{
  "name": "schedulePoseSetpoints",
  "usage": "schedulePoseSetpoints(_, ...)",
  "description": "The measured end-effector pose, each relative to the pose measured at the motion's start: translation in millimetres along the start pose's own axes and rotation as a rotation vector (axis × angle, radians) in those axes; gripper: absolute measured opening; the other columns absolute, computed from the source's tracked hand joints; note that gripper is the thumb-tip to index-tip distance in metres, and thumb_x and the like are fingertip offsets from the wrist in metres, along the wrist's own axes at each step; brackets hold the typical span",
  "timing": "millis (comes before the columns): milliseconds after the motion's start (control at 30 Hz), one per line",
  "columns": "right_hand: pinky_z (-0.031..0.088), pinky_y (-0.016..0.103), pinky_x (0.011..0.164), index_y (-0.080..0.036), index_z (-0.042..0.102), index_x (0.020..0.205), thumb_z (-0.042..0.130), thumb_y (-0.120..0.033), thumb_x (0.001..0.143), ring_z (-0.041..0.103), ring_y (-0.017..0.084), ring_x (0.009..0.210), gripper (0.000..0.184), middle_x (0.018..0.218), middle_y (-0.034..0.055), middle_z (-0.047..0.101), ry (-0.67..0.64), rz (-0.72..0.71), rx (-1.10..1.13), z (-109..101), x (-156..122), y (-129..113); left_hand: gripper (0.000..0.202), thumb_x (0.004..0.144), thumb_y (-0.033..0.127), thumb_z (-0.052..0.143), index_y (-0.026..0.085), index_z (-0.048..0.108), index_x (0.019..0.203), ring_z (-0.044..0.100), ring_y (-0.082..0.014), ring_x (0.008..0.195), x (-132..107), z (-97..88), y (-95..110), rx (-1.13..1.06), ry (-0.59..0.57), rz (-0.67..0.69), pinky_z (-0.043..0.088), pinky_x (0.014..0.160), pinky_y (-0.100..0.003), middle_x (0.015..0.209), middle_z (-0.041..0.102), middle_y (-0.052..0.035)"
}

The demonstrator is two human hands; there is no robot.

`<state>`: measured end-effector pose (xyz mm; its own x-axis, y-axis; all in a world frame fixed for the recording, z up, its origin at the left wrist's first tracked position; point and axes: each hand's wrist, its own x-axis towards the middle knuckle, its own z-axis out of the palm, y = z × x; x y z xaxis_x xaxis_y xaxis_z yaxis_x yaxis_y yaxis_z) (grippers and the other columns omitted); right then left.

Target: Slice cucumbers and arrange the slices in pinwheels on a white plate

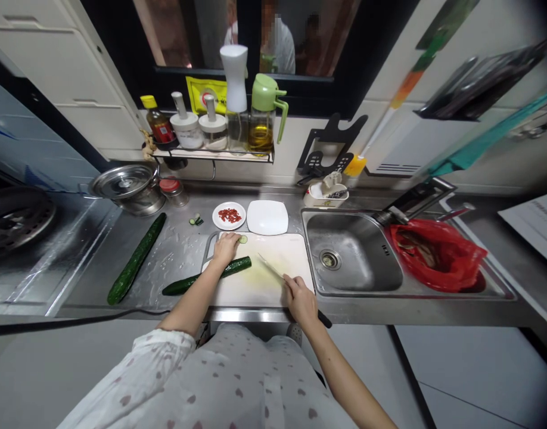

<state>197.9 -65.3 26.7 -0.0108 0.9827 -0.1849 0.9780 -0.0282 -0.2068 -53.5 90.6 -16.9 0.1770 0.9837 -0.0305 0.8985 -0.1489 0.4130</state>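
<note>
My right hand [302, 301] is wrapped round the black handle of a kitchen knife [270, 265], whose blade points up and left over the white cutting board [295, 253]. Near the board's upper left corner, the fingertips of my left hand [227, 245] are closed on a pale, round cucumber slice [244, 239]. A cut cucumber [238, 266] lies slantwise below that hand, partly hidden by my left forearm. Its cut end faces the knife, and its other end reaches past the board onto the counter. A pale green wet patch marks the middle of the board.
A whole cucumber [137, 259] and small cucumber scraps [195, 220] lie left of the board. Behind it stand a plate of chopped red pieces [229, 215] and a white square plate [267, 217]. The sink [354, 256] and a red plastic bag [438, 256] are to the right.
</note>
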Motion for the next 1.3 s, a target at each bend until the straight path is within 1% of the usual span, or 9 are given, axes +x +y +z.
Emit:
schedulePoseSetpoints(167, 0.039, 0.024, 0.076, -0.018, 0.059, 0.120, 0.035, -0.026, 0.098, 0.060, 0.016, 0.090, 0.034, 0.104, 0.0066, 0.064, 0.053, 0.032, 0.162, 2.8, 4.0, 1.7, 0.027, 0.089, 0.024, 0.052, 0.028, 0.064, 0.112, 0.049, -0.0249, 0.113, 1.7, -3.1, -0.8, -0.023, 0.004, -0.032, 0.039, 0.094, -0.035, 0.117, 0.065, -0.0056)
schedulePoseSetpoints(267, 0.038, 0.025, 0.076, -0.016, 0.063, 0.106, 0.036, -0.027, 0.097, 0.060, 0.017, 0.090, 0.030, 0.098, 0.0074, 0.066, 0.075, 0.033, 0.224, 6.5, 8.5, 3.9, 0.029, 0.087, 0.025, 0.056, 0.026, 0.063, 0.114, 0.051, -0.0253, 0.111, -1.7, -5.0, -2.6, -0.050, 0.069, -0.114, 0.041, 0.093, -0.036, 0.117, 0.065, -0.0057)
schedulePoseSetpoints(367, 0.037, 0.025, 0.073, -0.017, 0.063, 0.098, 0.036, -0.028, 0.096, 0.059, 0.018, 0.086, 0.029, 0.093, 0.0075, 0.066, 0.095, 0.028, 0.253, 10.6, 11.4, 5.4, 0.028, 0.088, 0.027, 0.053, 0.022, 0.063, 0.114, 0.055, -0.0254, 0.106, -13.8, -5.5, -5.4, -0.081, 0.157, -0.222, 0.043, 0.091, -0.036, 0.112, 0.066, -0.0074)
schedulePoseSetpoints(433, 0.037, 0.025, 0.072, -0.017, 0.063, 0.095, 0.037, -0.027, 0.095, 0.059, 0.018, 0.084, 0.028, 0.091, 0.0070, 0.066, 0.097, 0.024, 0.267, 12.5, 12.1, 5.4, 0.028, 0.089, 0.028, 0.052, 0.022, 0.063, 0.114, 0.057, -0.0252, 0.103, -26.0, -5.4, -6.8, -0.096, 0.177, -0.239, 0.043, 0.090, -0.037, 0.109, 0.067, -0.0071)
schedulePoseSetpoints(667, 0.038, 0.026, 0.075, -0.017, 0.062, 0.096, 0.036, -0.027, 0.095, 0.059, 0.019, 0.087, 0.027, 0.092, 0.0076, 0.065, 0.092, 0.002, 0.301, 16.0, 12.5, 5.5, 0.026, 0.090, 0.035, 0.051, 0.022, 0.066, 0.106, 0.058, -0.0259, 0.103, -64.8, -8.0, -1.5, -0.066, 0.149, -0.109, 0.043, 0.091, -0.039, 0.106, 0.068, -0.0075)
schedulePoseSetpoints(800, 0.038, 0.026, 0.076, -0.016, 0.062, 0.100, 0.035, -0.026, 0.096, 0.059, 0.019, 0.086, 0.029, 0.092, 0.0084, 0.064, 0.100, -0.041, 0.325, 16.1, 14.7, 5.3, 0.029, 0.091, 0.040, 0.050, 0.023, 0.066, 0.106, 0.059, -0.0241, 0.102, -76.0, -10.9, 4.9, -0.071, 0.118, 0.008, 0.042, 0.091, -0.038, 0.107, 0.068, -0.0067)
schedulePoseSetpoints(967, 0.037, 0.025, 0.073, -0.017, 0.060, 0.095, 0.033, -0.026, 0.096, 0.058, 0.018, 0.082, 0.029, 0.088, 0.0074, 0.063, 0.082, -0.086, 0.323, 13.5, 19.3, -1.2, 0.037, 0.086, 0.046, 0.057, 0.024, 0.062, 0.116, 0.057, -0.0241, 0.105, -84.7, -11.8, 11.8, -0.034, 0.046, 0.127, 0.040, 0.092, -0.037, 0.111, 0.065, -0.0064)
schedulePoseSetpoints(1100, 0.035, 0.024, 0.070, -0.017, 0.058, 0.090, 0.033, -0.024, 0.096, 0.057, 0.016, 0.079, 0.026, 0.084, 0.0057, 0.063, 0.030, -0.080, 0.316, 11.6, 21.4, -7.5, 0.049, 0.079, 0.041, 0.068, 0.028, 0.056, 0.124, 0.054, -0.0264, 0.109, -88.8, -9.3, 14.3, 0.072, -0.009, 0.112, 0.039, 0.091, -0.039, 0.116, 0.061, -0.0060)
schedulePoseSetpoints(1300, 0.033, 0.024, 0.071, -0.017, 0.057, 0.090, 0.036, -0.022, 0.096, 0.057, 0.016, 0.081, 0.023, 0.086, 0.0056, 0.064, -0.016, -0.058, 0.290, 7.9, 19.2, -13.0, 0.044, 0.082, 0.034, 0.065, 0.030, 0.054, 0.125, 0.054, -0.0242, 0.107, -90.6, -6.0, 8.6, 0.076, -0.034, 0.055, 0.040, 0.091, -0.035, 0.114, 0.060, -0.0051)
